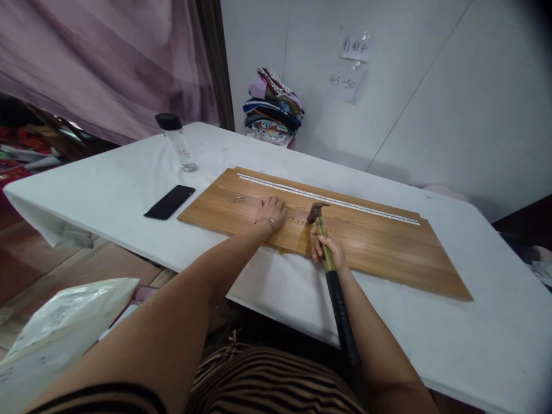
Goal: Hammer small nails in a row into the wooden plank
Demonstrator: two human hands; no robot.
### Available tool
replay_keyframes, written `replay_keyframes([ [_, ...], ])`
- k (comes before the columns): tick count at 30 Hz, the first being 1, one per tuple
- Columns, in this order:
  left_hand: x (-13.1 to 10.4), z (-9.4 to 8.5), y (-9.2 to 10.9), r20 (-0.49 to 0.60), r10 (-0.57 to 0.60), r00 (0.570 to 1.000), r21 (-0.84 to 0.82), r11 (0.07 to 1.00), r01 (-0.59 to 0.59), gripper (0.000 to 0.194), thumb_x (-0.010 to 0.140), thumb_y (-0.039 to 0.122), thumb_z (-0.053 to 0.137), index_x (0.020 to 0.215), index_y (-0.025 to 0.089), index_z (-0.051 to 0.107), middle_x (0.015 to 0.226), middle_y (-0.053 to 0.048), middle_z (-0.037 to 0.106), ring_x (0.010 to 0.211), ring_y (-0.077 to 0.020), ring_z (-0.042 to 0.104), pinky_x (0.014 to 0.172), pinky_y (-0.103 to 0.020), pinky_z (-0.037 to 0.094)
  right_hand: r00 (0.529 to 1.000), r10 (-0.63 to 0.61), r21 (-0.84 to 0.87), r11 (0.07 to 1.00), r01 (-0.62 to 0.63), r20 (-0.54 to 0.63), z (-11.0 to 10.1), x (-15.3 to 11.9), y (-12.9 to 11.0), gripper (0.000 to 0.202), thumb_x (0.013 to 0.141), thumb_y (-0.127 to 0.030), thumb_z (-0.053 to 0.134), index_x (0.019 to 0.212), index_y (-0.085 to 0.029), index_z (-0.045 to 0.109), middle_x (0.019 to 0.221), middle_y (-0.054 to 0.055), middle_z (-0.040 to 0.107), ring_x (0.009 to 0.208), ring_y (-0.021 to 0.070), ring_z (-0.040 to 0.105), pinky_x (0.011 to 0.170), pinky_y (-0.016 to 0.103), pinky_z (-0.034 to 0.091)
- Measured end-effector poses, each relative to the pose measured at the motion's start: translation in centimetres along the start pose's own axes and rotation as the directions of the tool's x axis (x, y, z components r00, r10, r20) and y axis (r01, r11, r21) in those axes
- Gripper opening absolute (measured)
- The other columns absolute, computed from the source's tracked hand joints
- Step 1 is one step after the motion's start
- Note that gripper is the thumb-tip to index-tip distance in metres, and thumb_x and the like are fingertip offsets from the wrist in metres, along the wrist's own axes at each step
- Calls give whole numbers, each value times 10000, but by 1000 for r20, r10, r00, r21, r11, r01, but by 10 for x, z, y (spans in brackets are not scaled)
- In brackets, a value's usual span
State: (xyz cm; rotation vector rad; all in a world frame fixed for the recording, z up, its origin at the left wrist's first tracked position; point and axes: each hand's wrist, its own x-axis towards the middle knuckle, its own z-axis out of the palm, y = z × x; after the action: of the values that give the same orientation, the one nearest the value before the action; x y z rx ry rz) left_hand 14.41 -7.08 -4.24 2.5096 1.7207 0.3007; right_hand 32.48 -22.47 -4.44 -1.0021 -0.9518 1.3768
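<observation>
Brown rectangular wooden board (388, 244) beneath, right hand (333, 249) is gripping yellow-and-black-handled claw hammer (335, 287), a stray swing possibly catching left hand (271, 213), flat at nine o'clock.

Long table (125, 172) draped in white cloth (64, 227) that hangs down at the left corner, wooden board (388, 244) lying flat, black phone (169, 202) lying just beside the board's left end, clear bottle (179, 146) with dark lid (168, 121) standing upright behind the phone
</observation>
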Motion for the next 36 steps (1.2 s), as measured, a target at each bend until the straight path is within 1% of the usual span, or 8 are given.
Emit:
replay_keyframes([
  [10,0,0,0,0,-1,1000,5,1000,1,419,1018,363,332,1243,212,651,1426,-128,581,1337,-281,466,1114,-494,329,1000,15,11,1000,-14,-25,0,1,1,388,738,-468,688,1000,-201,585,428,-104,476,376,154,542,386,247,373],
  [12,-1,-1,0,3,-1,1000,5,1000,1,414,1017,358,334,1238,213,652,1430,-128,579,1340,-282,463,1115,-498,330,1000,8,11,1000,-8,-22,0,1,2,378,748,-467,680,1000,-202,585,431,-102,475,378,154,540,390,248,370],
  [16,-1,-1,1,-7,-5,1000,-3,1000,5,409,1016,362,337,1231,220,654,1418,-121,590,1339,-282,465,1116,-502,333,999,33,4,999,-33,2,0,0,1,375,748,-457,674,1005,-197,592,439,-95,482,391,159,546,390,247,358],
  [19,-1,-2,1,-5,-11,1000,-14,1000,11,404,1013,362,343,1230,224,655,1414,-116,593,1337,-279,467,1113,-500,339,1000,27,9,1000,-27,-3,2,-1,0,376,742,-458,677,1003,-201,591,434,-99,482,384,158,536,389,250,355],
  [23,-2,-3,2,-2,-13,1000,-19,1000,13,395,1012,360,345,1219,233,656,1423,-112,586,1336,-276,466,1113,-497,341,1000,21,1,1000,-21,-18,4,-1,0,390,741,-459,687,1010,-193,592,430,-98,487,374,152,529,396,256,365],
  [26,-3,-3,2,-4,-4,1000,-14,1000,4,394,1012,359,343,1216,232,655,1398,-112,599,1326,-273,472,1112,-490,343,999,31,-1,1000,-31,-21,5,-1,0,379,729,-459,696,988,-204,586,426,-103,489,374,152,531,395,257,375],
  [31,-4,-5,2,5,-11,1000,-16,1000,11,401,1012,360,340,1233,235,650,1419,-115,585,1340,-279,464,1115,-493,339,999,44,16,999,-44,-20,5,-2,-2,369,724,-457,689,977,-213,577,428,-108,484,378,152,535,387,251,374],
  [36,-4,-5,2,0,-7,1000,-25,1000,7,402,1012,362,343,1230,234,656,1440,-119,574,1354,-285,455,1120,-495,330,999,36,3,999,-36,-14,6,-3,-3,362,748,-448,680,1000,-206,584,443,-99,482,399,160,552,403,259,386],
])
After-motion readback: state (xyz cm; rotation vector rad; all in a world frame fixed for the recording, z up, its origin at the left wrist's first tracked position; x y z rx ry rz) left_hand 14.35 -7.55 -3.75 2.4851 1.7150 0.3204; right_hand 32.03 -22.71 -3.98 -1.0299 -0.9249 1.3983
